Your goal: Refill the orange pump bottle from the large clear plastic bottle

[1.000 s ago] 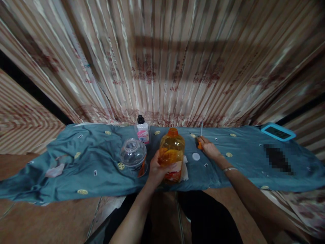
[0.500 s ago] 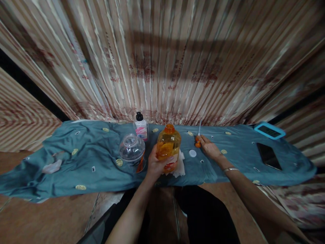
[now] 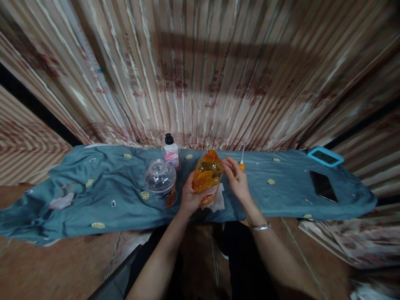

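Observation:
An orange translucent bottle [image 3: 208,177] with an uncovered neck is tilted slightly in my left hand [image 3: 191,198], whose fingers wrap round its lower body. My right hand [image 3: 237,179] is beside the bottle's right shoulder, fingers stretched out and apart; whether the fingertips touch the bottle I cannot tell. Behind that hand lies an orange pump top [image 3: 241,165] with a pale tube, partly hidden. The white round cap seen earlier is out of sight behind my right hand. A crumpled white tissue [image 3: 219,203] lies under and beside the bottle.
To the left stand a clear cup [image 3: 161,177] with a domed lid and a pink-labelled bottle [image 3: 171,157] with a black top. A phone [image 3: 324,186] and a blue-framed digital clock [image 3: 325,157] lie right. A patterned teal cloth [image 3: 125,187] covers the surface; a striped curtain hangs behind.
My right hand has let go of the orange pump top and moved left to the bottle. The bottle, still in my left hand, now leans slightly right.

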`<state>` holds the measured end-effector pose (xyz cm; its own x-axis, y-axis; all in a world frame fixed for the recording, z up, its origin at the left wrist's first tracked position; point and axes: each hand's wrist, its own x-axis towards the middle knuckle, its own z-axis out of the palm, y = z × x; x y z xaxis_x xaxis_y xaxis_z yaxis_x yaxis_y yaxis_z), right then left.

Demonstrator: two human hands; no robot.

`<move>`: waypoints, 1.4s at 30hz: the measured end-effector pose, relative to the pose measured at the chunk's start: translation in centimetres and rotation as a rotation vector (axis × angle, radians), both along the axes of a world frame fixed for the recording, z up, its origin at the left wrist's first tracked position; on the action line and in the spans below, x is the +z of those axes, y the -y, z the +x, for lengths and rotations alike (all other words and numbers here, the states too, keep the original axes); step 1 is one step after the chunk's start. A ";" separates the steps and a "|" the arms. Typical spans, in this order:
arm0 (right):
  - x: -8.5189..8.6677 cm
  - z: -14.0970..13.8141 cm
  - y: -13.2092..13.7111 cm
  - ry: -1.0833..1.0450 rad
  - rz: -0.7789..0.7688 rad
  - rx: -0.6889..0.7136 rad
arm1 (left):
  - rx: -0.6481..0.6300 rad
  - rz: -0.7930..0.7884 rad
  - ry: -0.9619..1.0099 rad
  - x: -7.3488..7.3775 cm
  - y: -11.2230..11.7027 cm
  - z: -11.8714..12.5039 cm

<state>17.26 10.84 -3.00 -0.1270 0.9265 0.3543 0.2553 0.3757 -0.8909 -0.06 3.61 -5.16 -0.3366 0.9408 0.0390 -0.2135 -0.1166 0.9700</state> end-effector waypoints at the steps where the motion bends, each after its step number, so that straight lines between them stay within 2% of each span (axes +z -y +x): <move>1: -0.2 -0.6 0.7 -0.065 -0.038 0.043 | -0.003 -0.002 0.001 0.1 0.0 -0.1; 7: -1.5 -1.0 3.2 -0.335 -0.273 0.364 | -0.075 0.021 0.032 0.5 0.1 -0.5; 12: -1.6 -0.3 3.4 -0.401 -0.363 0.452 | -0.081 0.000 0.020 0.4 0.0 -0.3; 15: -1.5 -0.3 3.4 -0.346 -0.395 0.457 | -0.092 0.022 0.044 0.5 0.0 -0.1; 20: -1.5 -1.1 3.8 -0.223 -0.359 0.404 | -0.130 0.034 0.114 0.7 0.1 0.2; 24: -1.9 -1.7 4.1 -0.162 -0.334 0.380 | -0.104 0.053 0.088 0.3 0.0 0.1; 31: -3.0 -2.1 3.9 -0.113 -0.272 0.301 | 0.001 0.084 -0.031 -0.9 0.1 -0.5; 36: -3.0 -2.1 4.0 -0.069 -0.270 0.261 | 0.093 0.084 -0.157 -1.5 0.6 -1.3; 42: -2.3 -2.0 4.3 -0.008 -0.265 0.231 | 0.139 0.101 -0.327 -0.7 1.7 -1.3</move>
<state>15.21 6.55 -5.33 -0.3421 0.9335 0.1074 0.1836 0.1785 -0.9666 -1.34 1.89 -5.87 -0.4153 0.8728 0.2564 0.1305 -0.2217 0.9663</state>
